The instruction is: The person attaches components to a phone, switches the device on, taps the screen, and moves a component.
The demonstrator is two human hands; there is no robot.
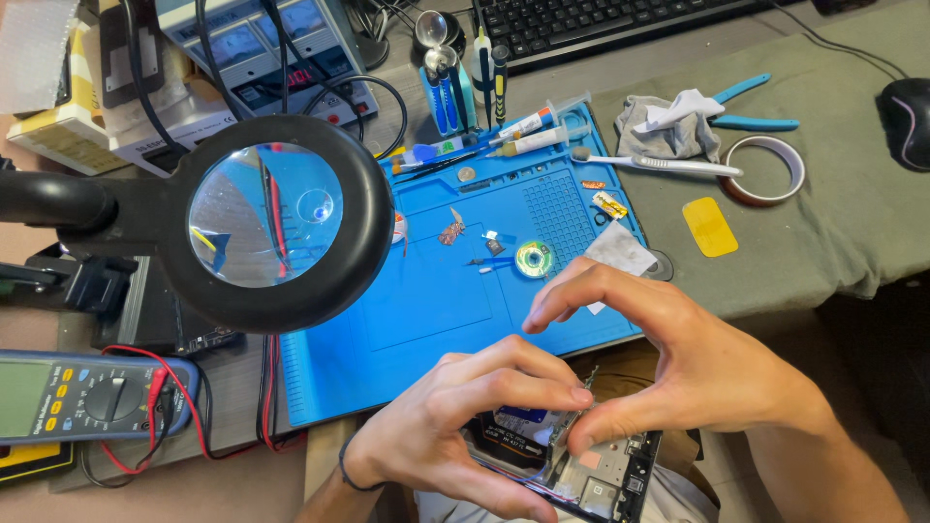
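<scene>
Both hands pinch an opened phone held low over the lap, below the blue mat: left hand grips its edge, right hand fingers spread above.

Low in the middle, near edge of the worktop: opened phone, held between left hand and right hand, fingers meeting above it. Just behind: work mat, with solder wick spool on it, syringes along its far edge. Left of the mat: magnifier lamp, multimeter nearer. Right: tape roll, pliers, mouse. Far back: keyboard, power supply.
</scene>
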